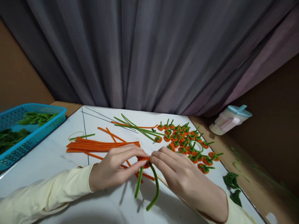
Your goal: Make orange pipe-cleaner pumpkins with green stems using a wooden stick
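Observation:
Near the front of the white tabletop, my left hand point(119, 163) pinches a small orange fuzzy piece point(143, 159) from its left side. My right hand point(176, 171) closes on the same piece from the right, fingertips almost touching the left ones. Two green fuzzy stems point(155, 189) hang down from it. Behind my left hand lies a bundle of orange pipe cleaners point(100, 145), with loose orange ones around it. Several finished orange pieces with green tops point(179, 137) cluster beyond my right hand, a roll of tape point(196, 146) among them.
A blue basket point(35, 146) with green fuzzy pieces stands at the left. Green pipe cleaners point(133, 126) and thin dark wires point(105, 117) lie at the back. At the right are a lidded cup point(230, 120) and dark green pieces point(230, 180). A grey curtain hangs behind.

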Demonstrator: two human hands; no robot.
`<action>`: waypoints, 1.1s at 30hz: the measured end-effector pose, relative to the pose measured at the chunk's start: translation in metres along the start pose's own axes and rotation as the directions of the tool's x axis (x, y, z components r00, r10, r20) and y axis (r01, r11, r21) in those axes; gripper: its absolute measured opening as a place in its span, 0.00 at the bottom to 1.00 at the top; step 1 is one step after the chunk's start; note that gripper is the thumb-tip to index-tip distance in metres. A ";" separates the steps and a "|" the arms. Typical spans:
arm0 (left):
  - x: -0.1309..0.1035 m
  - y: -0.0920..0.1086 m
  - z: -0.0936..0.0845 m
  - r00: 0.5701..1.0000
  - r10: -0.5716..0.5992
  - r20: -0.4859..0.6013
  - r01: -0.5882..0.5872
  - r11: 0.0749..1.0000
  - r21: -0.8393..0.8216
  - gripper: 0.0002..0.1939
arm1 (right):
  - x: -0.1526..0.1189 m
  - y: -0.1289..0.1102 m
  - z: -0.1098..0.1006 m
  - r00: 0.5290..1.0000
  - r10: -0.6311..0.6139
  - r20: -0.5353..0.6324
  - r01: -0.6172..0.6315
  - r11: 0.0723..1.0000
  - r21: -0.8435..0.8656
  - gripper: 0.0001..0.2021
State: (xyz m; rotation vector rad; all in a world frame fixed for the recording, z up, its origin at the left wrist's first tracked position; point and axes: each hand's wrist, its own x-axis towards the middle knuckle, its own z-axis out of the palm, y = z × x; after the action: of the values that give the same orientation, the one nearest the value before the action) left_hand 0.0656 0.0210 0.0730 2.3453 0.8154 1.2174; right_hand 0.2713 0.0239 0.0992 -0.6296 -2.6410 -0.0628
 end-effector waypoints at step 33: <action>0.003 0.003 -0.006 0.993 0.024 0.116 -0.012 0.995 -0.101 0.09 | 0.007 0.011 -0.007 0.931 0.309 0.196 -0.365 0.733 0.574 0.09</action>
State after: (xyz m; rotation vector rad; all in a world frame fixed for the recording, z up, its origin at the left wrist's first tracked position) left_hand 0.0630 0.0212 0.0793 2.3230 0.6803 1.0899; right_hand 0.2730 0.0361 0.1076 -0.8714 -2.3626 0.9033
